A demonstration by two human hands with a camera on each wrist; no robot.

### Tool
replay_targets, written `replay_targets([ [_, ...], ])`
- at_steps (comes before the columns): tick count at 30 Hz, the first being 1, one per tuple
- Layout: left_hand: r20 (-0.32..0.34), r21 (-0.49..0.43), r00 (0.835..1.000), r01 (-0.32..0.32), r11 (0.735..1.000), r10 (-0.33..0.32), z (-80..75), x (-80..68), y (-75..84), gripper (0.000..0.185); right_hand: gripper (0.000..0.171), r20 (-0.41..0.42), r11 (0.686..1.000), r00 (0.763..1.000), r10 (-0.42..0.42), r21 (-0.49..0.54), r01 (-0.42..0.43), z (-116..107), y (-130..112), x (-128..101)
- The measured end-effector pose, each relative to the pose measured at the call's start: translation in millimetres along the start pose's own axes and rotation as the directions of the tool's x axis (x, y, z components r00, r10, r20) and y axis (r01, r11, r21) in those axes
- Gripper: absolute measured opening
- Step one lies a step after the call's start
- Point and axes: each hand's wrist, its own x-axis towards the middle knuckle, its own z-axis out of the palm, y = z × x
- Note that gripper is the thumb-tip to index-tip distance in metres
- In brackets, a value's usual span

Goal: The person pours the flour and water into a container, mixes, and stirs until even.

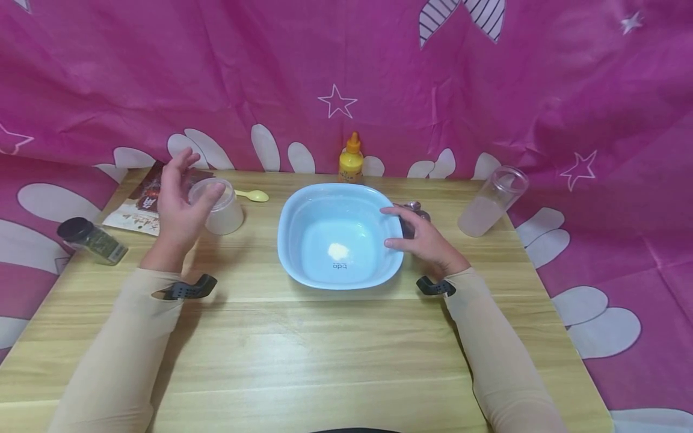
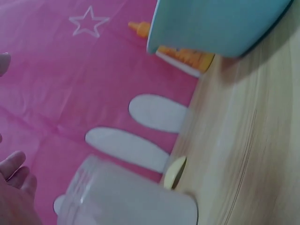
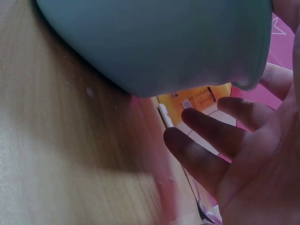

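A light blue plastic basin (image 1: pixel 311 240) stands on the wooden table in the head view. My right hand (image 1: pixel 428 242) is at the basin's right rim, thumb and index finger reaching over it; in the right wrist view the other fingers (image 3: pixel 206 131) spread loosely outside the wall. My left hand (image 1: pixel 177 216) is raised with parted fingers beside a white lidded tub (image 1: pixel 224 215), holding nothing. In the left wrist view the tub (image 2: pixel 133 197) stands close by, with only some of that hand's fingertips (image 2: pixel 13 164) showing.
Behind the basin stands a yellow squeeze bottle (image 1: pixel 351 165). A yellow spoon (image 1: pixel 254 195), a printed packet (image 1: pixel 135 216) and a black-capped herb jar (image 1: pixel 97 242) lie left. On the right stand a clear cylindrical container (image 1: pixel 487 207) and a dark object (image 1: pixel 409 224) partly hidden behind my right hand.
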Motion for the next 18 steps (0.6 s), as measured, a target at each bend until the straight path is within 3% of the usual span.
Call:
replay_targets([
  [9,0.158,-0.105,0.986,-0.044,0.993,0.06,27.1,-11.1,15.0,0.075,0.068,-0.082,1.0,0.997,-0.013,0.012,0.014,-1,1,-1],
  [14,0.257,-0.073,0.966,-0.002,0.997,0.021,38.6,-18.7,14.7,0.071,0.068,-0.131,0.997,0.99,-0.055,0.039,0.061,-2,1,-1],
  [18,0.353,-0.01,0.935,0.041,0.999,-0.035,44.8,-26.6,12.0,0.063,0.068,-0.192,0.993,0.976,-0.103,0.037,0.112,-3,2,-1],
])
